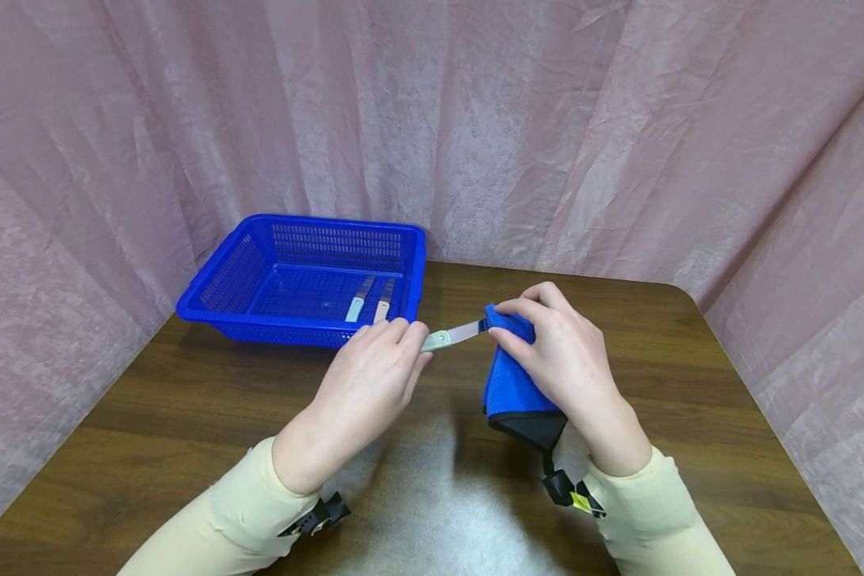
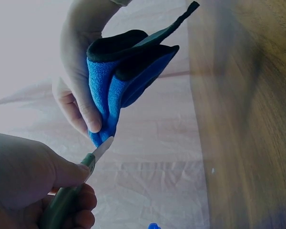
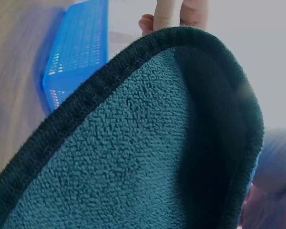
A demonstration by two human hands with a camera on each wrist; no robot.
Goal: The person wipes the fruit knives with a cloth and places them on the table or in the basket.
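Note:
My left hand [image 1: 374, 372] grips the pale green handle of a small knife [image 1: 439, 341], its blade pointing right. In the left wrist view the thumb lies along the handle of the knife [image 2: 66, 200]. My right hand [image 1: 562, 344] pinches a folded blue cloth [image 1: 514, 376] with black edging between thumb and fingers, right at the tip of the blade. Folds of the cloth cover the blade's end. The loose part of the cloth hangs below the hand, and the cloth [image 3: 109, 143] fills most of the right wrist view.
A blue plastic basket [image 1: 216, 308] stands at the back left of the wooden table [image 1: 655, 360]. Inside it lie a knife with a light green handle [image 1: 355, 310] and one with a pale pink handle [image 1: 382, 310]. A pink curtain [image 1: 511, 136] hangs behind the table.

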